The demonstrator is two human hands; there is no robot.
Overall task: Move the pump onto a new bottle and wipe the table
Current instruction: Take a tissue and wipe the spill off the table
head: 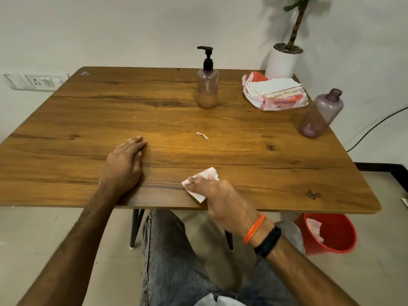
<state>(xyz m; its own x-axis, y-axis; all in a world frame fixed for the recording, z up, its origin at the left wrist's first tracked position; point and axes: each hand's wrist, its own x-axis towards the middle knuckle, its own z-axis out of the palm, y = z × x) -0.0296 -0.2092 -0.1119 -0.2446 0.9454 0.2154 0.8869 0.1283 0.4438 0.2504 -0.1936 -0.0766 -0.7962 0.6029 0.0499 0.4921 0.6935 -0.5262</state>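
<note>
We have the pump [205,54] already seated on the bottle [207,89] at about 12 o'clock on the table [66,120], which holds a band of pale liquid at its base; we judge this to be the new bottle, parked far back so it stays out of the wiping path. The open bottle [321,113], with no cap and nearly empty, stands toward 2 o'clock near the right edge, well apart from the first, again clear of the working area. Between them, near 1 o'clock, a plastic bag of napkins [274,91] lies within reach for fresh wipes.

Our right hand [217,193] sits at 6 o'clock by the near edge, fingers flattened over a white tissue [199,196] and pressing it onto the wood, wrist angled in from the lower right. That low, palm-down pose suits a sweeping stroke, so we take the wiping to be under way. Our left hand [124,166] lies at 7 o'clock, palm down, fingers straight and together, resting on the table and holding nothing; it likely steadies us.

A small white scrap [202,135] lies near the centre, not yet cleared. A red bucket [331,234] on the floor under the right corner holds crumpled paper, handy for the used tissue.
</note>
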